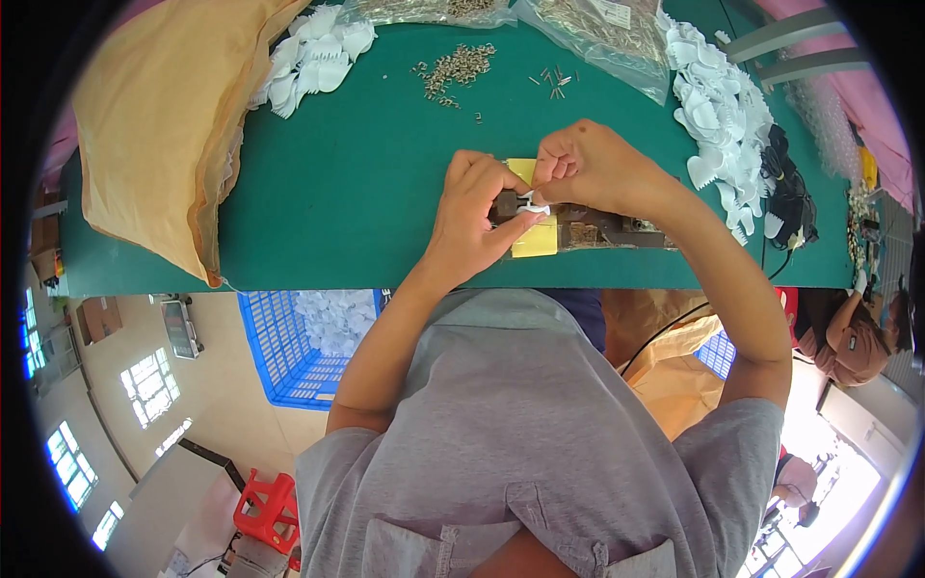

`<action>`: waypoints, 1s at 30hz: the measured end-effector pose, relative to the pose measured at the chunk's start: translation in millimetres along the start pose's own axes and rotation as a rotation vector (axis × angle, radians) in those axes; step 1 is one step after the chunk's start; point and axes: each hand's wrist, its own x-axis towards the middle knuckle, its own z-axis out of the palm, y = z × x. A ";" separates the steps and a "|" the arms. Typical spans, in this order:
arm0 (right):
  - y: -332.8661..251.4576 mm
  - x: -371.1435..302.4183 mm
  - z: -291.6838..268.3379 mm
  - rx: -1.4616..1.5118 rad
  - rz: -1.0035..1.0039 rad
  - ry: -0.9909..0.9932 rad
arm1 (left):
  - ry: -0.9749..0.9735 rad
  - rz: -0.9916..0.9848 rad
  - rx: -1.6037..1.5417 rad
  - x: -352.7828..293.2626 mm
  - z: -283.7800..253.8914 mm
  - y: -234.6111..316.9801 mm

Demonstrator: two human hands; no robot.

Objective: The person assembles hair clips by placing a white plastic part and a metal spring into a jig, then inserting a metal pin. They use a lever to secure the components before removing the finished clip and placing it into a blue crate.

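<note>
A small white plastic piece [533, 205] sits at a dark metal fixture [586, 223] on the green table, in front of my body. My left hand [472, 214] comes from the left, its thumb and forefinger closed around the piece. Over its far side my right hand [599, 171] is closed, fingers curled and fingertips pinching at the same piece. Whether the right fingertips also hold a tiny part is hidden. A yellow sheet or block [533, 243] lies under the fixture, between my hands.
Small metal clips [461, 72] and several thin pins [556, 82] lie beyond my hands. White toothed plastic pieces are heaped at the right [723, 106] and far left [313, 58]. A brown paper sack [154, 125] stands left; a black cable [792, 188] lies right; a blue crate [275, 356] is below.
</note>
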 end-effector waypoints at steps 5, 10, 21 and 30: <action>-1.5 -0.5 4.4 -0.043 -0.031 0.040 | -0.006 -0.006 -0.014 -1.2 -0.9 -0.4; -15.9 7.1 -7.9 -0.131 0.008 -0.068 | -0.017 0.003 -0.012 0.9 -2.6 -0.1; -20.1 16.9 -20.8 -0.272 0.033 -0.252 | -0.019 -0.009 -0.020 1.5 -2.5 -1.4; 36.2 -29.9 -5.4 0.262 0.007 0.142 | -0.093 -0.032 0.011 3.1 -4.6 6.0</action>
